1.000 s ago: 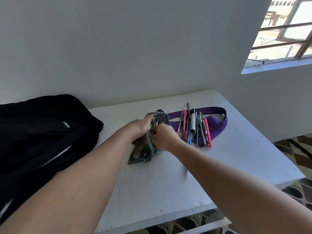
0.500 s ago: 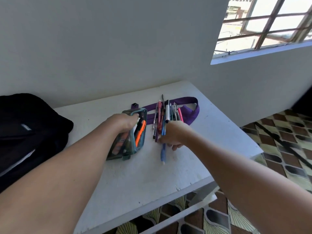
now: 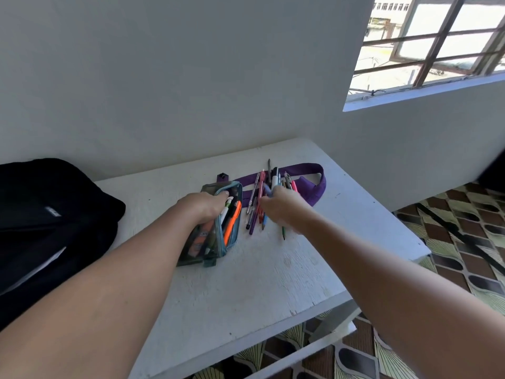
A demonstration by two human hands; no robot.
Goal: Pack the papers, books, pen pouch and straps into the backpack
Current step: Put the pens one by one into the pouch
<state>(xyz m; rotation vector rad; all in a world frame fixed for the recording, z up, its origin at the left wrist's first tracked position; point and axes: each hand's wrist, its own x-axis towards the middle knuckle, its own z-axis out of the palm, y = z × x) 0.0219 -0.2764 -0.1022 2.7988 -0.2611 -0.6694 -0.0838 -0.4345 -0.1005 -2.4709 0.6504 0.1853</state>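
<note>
A teal see-through pen pouch [image 3: 231, 236] lies open on the white table [image 3: 262, 280], with an orange marker and a white pen showing inside. My left hand [image 3: 203, 206] grips the pouch's upper rim. Several loose pens [image 3: 258, 203] lie in a row just right of the pouch, on top of a purple strap [image 3: 318, 184]. My right hand [image 3: 281, 207] is curled over the pens and grips a few of them, a blue-grey one poking up above its knuckles. The black backpack [image 3: 52, 222] sits at the table's left end, with white paper edges showing in its opening.
A white wall runs right behind the table. The table's front edge and right corner drop off to a patterned tile floor [image 3: 451, 255]. A barred window [image 3: 437, 42] is at the upper right. A small purple buckle [image 3: 222, 177] lies behind the pouch.
My right hand left the pouch and moved right onto the loose pens, then slid farther up the row and closed on some. My left hand kept hold of the pouch, which now gapes open.
</note>
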